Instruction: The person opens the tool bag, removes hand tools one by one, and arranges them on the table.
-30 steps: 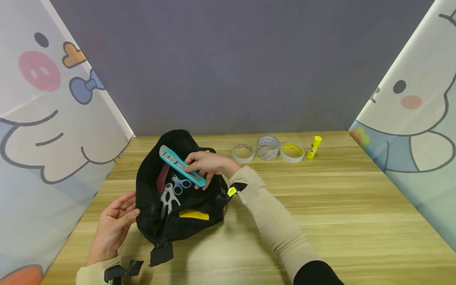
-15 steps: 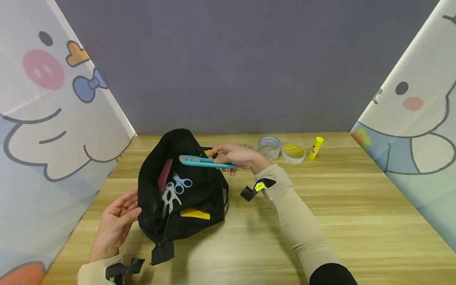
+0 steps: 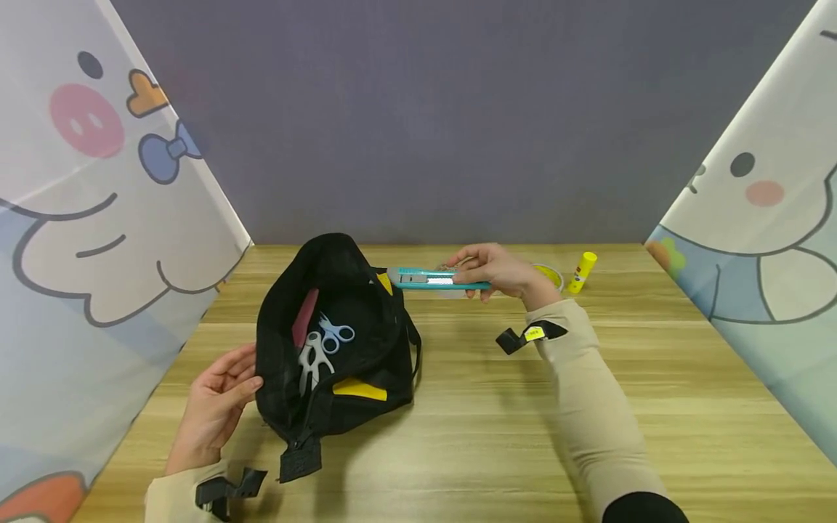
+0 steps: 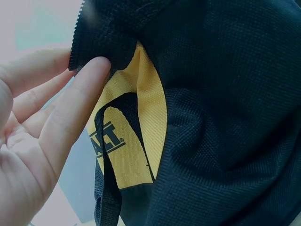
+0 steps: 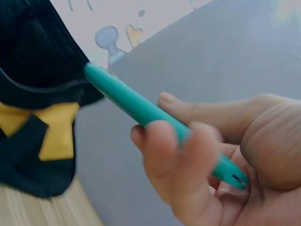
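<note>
A black bag with yellow patches [image 3: 275, 363] stands wide open on the left of the table. My left hand [image 3: 219, 399] pinches its zipped rim between thumb and fingers, seen close up in the left wrist view at the zip edge [image 4: 87, 56]. Inside lie blue-handled scissors [image 3: 336, 335], a white-handled pair of scissors [image 3: 316, 356] and a flat pink item [image 3: 305, 318]. To the right of the bag, above the table, my right hand [image 3: 502, 274] holds a teal utility knife [image 3: 418, 279] level, its grey end towards the bag. Fingers and thumb wrap the knife's handle in the right wrist view.
A yellow glue stick [image 3: 582, 273] stands at the back right of the wooden table [image 3: 497, 450]. Beside it, a tape roll [image 3: 554, 275] is partly covered by my right hand; other rolls behind the hand are mostly hidden. A grey panel [image 3: 445, 123] rises behind.
My right hand has carried the utility knife out from over the bag's opening to the right, turning it from slanted to level. My left hand keeps its hold on the bag's rim.
</note>
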A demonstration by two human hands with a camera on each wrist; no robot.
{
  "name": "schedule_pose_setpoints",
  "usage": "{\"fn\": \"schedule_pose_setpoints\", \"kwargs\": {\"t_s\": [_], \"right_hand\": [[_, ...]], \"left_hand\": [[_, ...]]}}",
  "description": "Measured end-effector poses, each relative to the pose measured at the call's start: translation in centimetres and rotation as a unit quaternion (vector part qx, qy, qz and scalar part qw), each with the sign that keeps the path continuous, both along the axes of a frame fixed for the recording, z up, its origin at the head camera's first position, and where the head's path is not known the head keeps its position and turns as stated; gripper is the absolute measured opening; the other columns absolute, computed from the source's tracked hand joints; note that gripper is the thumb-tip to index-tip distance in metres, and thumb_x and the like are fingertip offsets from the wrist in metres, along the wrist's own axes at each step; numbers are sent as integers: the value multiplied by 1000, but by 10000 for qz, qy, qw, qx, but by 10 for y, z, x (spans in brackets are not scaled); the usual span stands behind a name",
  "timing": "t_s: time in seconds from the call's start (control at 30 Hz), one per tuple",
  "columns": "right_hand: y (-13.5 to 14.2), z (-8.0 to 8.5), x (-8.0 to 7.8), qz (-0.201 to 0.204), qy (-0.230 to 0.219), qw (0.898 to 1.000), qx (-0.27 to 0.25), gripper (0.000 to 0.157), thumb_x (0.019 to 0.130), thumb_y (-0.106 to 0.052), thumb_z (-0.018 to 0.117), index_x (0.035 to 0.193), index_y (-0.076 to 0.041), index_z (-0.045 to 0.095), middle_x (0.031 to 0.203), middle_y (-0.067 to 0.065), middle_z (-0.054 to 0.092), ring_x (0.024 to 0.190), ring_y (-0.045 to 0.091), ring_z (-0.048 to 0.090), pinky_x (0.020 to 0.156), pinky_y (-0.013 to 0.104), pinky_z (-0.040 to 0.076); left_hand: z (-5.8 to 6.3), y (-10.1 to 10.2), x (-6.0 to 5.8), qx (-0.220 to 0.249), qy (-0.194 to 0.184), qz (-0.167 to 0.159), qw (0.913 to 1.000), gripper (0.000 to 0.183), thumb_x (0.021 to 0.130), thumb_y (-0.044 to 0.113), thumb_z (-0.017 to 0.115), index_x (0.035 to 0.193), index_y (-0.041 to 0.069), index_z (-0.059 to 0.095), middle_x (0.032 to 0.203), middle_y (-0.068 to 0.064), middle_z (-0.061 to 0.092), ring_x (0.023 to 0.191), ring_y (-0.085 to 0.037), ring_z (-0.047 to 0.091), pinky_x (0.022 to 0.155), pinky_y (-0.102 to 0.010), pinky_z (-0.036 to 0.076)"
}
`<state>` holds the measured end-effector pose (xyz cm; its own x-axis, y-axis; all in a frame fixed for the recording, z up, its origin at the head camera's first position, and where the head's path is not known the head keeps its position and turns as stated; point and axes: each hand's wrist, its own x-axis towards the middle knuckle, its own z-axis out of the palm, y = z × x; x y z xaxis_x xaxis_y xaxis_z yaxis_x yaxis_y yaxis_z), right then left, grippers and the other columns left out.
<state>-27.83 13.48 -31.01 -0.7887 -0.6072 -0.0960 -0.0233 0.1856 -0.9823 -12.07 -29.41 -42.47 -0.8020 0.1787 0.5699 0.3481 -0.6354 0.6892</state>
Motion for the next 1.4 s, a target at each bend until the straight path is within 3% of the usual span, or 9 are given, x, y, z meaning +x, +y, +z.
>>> {"fn": "schedule_pose_setpoints", "kwargs": {"t_s": [0.27,0.47,0.67,0.77,0.97,1.13,1.3,1.4], "right_hand": [[31,-6,4,-1323,-65,9901,-470,41,85,12,69,123,4,55,88,10,66,59,18,65,46,28,55],[40,-17,5,-1765,-16,9762,-1261,30,86,15,65,111,-1,58,89,7,64,70,19,68,58,33,60],[49,-25,3,-1850,-172,9456,-2672,23,91,17,54,97,-5,61,76,7,65,69,20,70,66,39,62],[55,-28,4,-1901,-212,9319,-3081,24,94,14,51,88,-6,63,76,6,65,70,19,69,66,38,62],[73,-31,10,-2173,-164,9306,-2940,22,96,8,56,85,-5,69,78,4,65,72,16,65,66,34,60],[92,-28,10,-2286,-49,9368,-2647,26,97,7,54,88,-8,73,78,3,67,70,14,65,65,32,60],[111,-22,9,-2332,56,9380,-2563,19,94,12,56,103,-5,59,79,6,69,66,15,68,57,29,59],[124,-21,10,-2345,126,9368,-2594,22,92,14,59,104,-4,54,75,9,71,61,17,68,54,29,58]], "left_hand": [[-2,-1,3,42,-59,-3,10000,50,91,-30,41,137,-13,50,129,-21,63,114,-27,65,84,-31,57],[-2,-1,3,16,-18,5,10000,50,91,-31,40,137,-13,49,129,-21,63,115,-26,64,85,-31,57],[-1,-1,0,43,68,-28,10000,50,91,-30,40,138,-14,48,129,-22,62,115,-27,64,85,-31,57],[-1,-1,-1,65,99,-77,9999,50,91,-30,40,139,-15,46,129,-22,62,115,-27,64,85,-32,57],[-1,0,-1,32,72,-68,9999,51,91,-31,41,139,-14,47,128,-22,63,114,-27,65,84,-31,58],[-1,1,0,25,32,-43,10000,51,91,-31,41,138,-14,48,128,-21,63,114,-27,65,84,-31,58],[-1,2,-1,8,55,-55,10000,50,91,-30,40,139,-14,48,130,-22,62,116,-27,64,85,-31,57],[0,2,-2,-9,94,-99,9999,50,92,-30,40,139,-14,46,131,-22,61,117,-27,63,85,-31,57]]}}
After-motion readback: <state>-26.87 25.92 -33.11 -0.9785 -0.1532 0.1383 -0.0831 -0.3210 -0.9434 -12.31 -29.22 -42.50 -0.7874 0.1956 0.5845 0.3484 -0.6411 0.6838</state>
